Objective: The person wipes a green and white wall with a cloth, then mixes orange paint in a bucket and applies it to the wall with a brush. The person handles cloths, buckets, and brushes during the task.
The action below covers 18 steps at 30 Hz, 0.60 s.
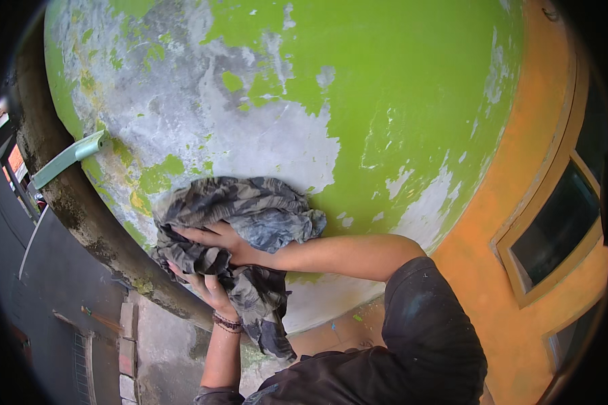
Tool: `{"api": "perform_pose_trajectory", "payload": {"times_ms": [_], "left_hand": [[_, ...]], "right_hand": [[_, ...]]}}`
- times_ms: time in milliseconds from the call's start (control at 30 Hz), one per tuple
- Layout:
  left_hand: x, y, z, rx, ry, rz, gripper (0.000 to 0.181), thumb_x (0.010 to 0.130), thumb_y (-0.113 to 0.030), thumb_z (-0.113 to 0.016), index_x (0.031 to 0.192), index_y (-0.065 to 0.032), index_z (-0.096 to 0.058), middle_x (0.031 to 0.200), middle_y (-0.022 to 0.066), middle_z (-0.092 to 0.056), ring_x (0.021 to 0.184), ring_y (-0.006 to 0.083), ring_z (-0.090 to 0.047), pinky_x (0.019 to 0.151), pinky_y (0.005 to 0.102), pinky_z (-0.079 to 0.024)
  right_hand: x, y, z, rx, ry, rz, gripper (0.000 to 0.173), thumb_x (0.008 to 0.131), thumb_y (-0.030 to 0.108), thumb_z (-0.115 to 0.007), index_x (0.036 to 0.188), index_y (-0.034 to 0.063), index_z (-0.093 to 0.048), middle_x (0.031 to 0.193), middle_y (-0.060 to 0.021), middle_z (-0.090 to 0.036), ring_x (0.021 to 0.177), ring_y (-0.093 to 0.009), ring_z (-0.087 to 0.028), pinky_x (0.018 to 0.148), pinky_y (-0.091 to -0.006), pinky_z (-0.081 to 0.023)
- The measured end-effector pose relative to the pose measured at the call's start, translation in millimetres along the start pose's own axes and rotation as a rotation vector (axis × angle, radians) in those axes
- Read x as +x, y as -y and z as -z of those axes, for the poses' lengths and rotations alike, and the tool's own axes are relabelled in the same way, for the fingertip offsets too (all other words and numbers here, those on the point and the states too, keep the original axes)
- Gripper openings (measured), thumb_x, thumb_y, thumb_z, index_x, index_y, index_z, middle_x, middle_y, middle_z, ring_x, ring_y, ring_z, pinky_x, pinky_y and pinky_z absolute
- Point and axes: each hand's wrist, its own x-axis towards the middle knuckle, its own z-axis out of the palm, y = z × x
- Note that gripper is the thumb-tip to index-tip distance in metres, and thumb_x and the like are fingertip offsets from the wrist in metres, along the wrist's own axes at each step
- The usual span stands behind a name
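Observation:
A crumpled camouflage cloth in grey and black is bunched against the lower part of a green painted wall. My right hand presses into its folds, some fingertips buried in the fabric. Just below, my left hand, with beaded bracelets at the wrist, grips the bundle from underneath; part of its fingers is hidden by cloth. One loose end of the cloth hangs down past my left wrist. Around the cloth, the green paint has peeled away to grey-white plaster with small yellowish spots.
A pale green strip juts across the dark, stained wall edge at left. An orange wall with framed windows adjoins on the right. Below lie tiled floor, concrete paving and a row of blocks.

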Motion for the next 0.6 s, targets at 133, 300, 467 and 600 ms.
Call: {"api": "perform_pose_trajectory", "payload": {"times_ms": [133,300,467,600], "left_hand": [[108,-77,-41,0.389,-0.089,-0.218,0.072,0.082,-0.05,-0.061,0.135,-0.0051,-0.043,0.147,0.0266,-0.026,0.138,0.0444,-0.02,0.109,0.0612,-0.017],[156,-139,-128,0.226,0.041,-0.163,0.071,0.086,-0.043,-0.05,0.143,-0.0038,-0.033,0.15,0.0204,-0.026,0.14,0.0413,-0.018,0.112,0.0557,-0.008],[151,-213,-189,0.509,0.126,-0.329,0.064,0.091,-0.039,-0.045,0.145,-0.007,-0.031,0.153,0.0156,-0.02,0.143,0.0373,-0.011,0.113,0.0541,-0.004],[132,-200,-205,0.65,0.125,-0.399,0.068,0.093,-0.05,-0.036,0.146,-0.0068,-0.029,0.153,0.0199,-0.018,0.142,0.0391,-0.01,0.113,0.056,-0.003]], "right_hand": [[37,-69,116,-0.135,-0.343,0.146,0.034,0.077,0.01,-0.06,0.111,0.0092,-0.063,0.137,-0.0135,-0.043,0.128,-0.04,-0.035,0.107,-0.0595,-0.02],[-10,-166,311,-0.57,-0.66,0.016,0.052,0.062,0.016,-0.071,0.113,0.0104,-0.061,0.13,-0.0201,-0.051,0.124,-0.039,-0.044,0.106,-0.0539,-0.03],[-217,-307,492,-0.786,-0.828,-0.247,0.061,0.064,0.013,-0.066,0.124,0.0066,-0.053,0.128,-0.0224,-0.052,0.122,-0.038,-0.048,0.105,-0.0515,-0.033],[-467,-325,523,-0.811,-1.001,-0.91,0.06,0.067,0.026,-0.064,0.123,0.0071,-0.055,0.127,-0.0225,-0.053,0.119,-0.04,-0.049,0.102,-0.0517,-0.035]]}}
